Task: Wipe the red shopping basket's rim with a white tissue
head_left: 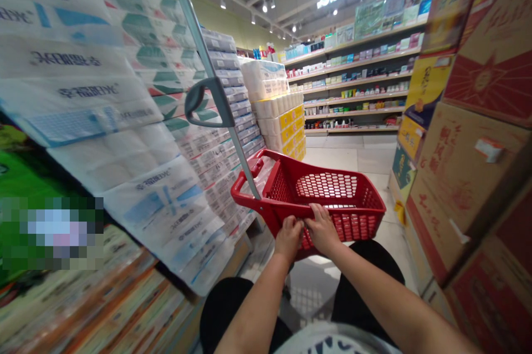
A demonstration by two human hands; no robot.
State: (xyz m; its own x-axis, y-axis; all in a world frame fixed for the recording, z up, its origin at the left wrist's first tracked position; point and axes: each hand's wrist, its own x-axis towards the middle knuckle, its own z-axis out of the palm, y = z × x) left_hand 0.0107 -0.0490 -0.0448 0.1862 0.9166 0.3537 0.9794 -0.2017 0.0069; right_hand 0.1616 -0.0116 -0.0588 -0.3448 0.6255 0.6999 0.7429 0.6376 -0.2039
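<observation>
A red rolling shopping basket (pixel 336 177) stands in front of me, its lattice sides showing and its bottom bare where I can see it. From its left end a long metal pole (pixel 240 149) rises at a slant, with a grey loop grip (pixel 211 103) partway along. My left hand (pixel 290 234) is at the basket's near side, fingers curled and pinched together; whatever lies between them is hidden. Close beside it, my right hand (pixel 322 226) has its fingers bent over the near rim. The two hands almost touch. Both knees are spread under the basket.
Tall stacks of wrapped paper rolls (pixel 137 82) line the left side. More packs, white and yellow (pixel 286 129), stand farther along. Cardboard cartons (pixel 465 171) pile up close on the right. Shelves of small goods (pixel 353 74) run across the back, beyond a pale tiled floor (pixel 349 149).
</observation>
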